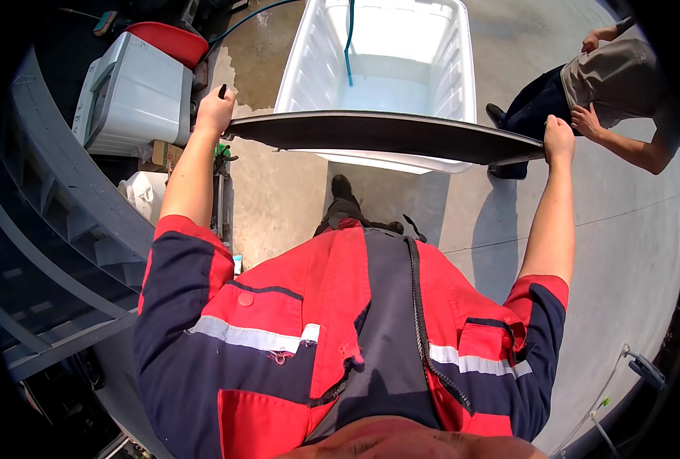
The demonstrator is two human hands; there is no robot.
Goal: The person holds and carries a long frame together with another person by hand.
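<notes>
A long dark panel [386, 135], thin and slightly bowed in this view, is stretched between my two hands, its edge facing me. My left hand [215, 113] is closed around its left end, and a small black piece [222, 91] pokes out above that fist. At the other end my right hand [559, 141] grips the panel with curled fingers. Beyond and partly behind the panel stands a large white tub [294, 57] with shallow water [386, 83] inside. A blue-green hose [349, 47] hangs down into it.
Another person [615, 76] stands close to my right hand. On the left are a pale plastic-looking box [145, 88], a red basin [170, 43], a white bucket [146, 191], a cardboard box [162, 155] and a metal staircase [72, 161]. Concrete floor [623, 260] extends to the right.
</notes>
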